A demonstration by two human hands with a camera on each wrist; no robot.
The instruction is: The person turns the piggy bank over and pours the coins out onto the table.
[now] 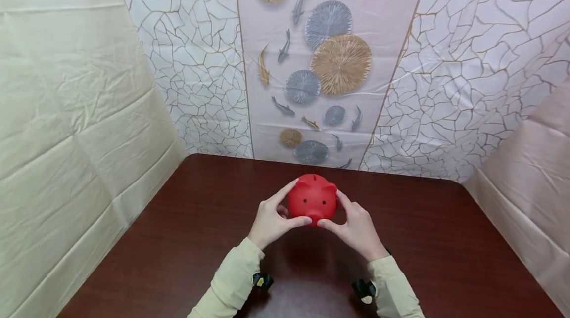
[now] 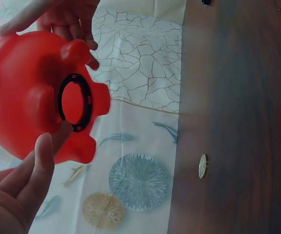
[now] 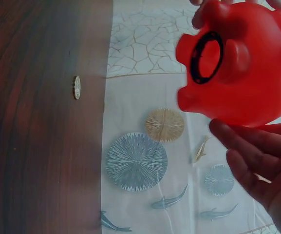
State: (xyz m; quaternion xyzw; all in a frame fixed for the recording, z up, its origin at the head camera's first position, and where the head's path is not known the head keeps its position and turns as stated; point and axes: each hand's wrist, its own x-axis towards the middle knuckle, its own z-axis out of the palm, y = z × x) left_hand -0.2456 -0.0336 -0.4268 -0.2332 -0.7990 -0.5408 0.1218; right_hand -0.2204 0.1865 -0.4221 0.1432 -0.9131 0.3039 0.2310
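Observation:
Between both hands a red piggy bank (image 1: 312, 198) is held up above the table, its snout and eyes towards me and the coin slot on top. My left hand (image 1: 272, 219) grips its left side, thumb by the snout and fingers spread along the body. On the other side, my right hand (image 1: 358, 231) holds it the same way, its thumb close to the left one. The left wrist view shows the pig's underside, with stubby feet and a black ring (image 2: 87, 105) around a red centre. A coin (image 2: 203, 166) lies on the table beneath; the pig hides it in the head view.
The dark reddish-brown table (image 1: 200, 219) ends at a hanging cloth (image 1: 213, 85) printed with cracked lines, fish and round leaves. Cream cloth (image 1: 75, 135) hangs along the left side, and more cloth (image 1: 530, 184) on the right. Black devices (image 1: 262, 281) sit at the wrists.

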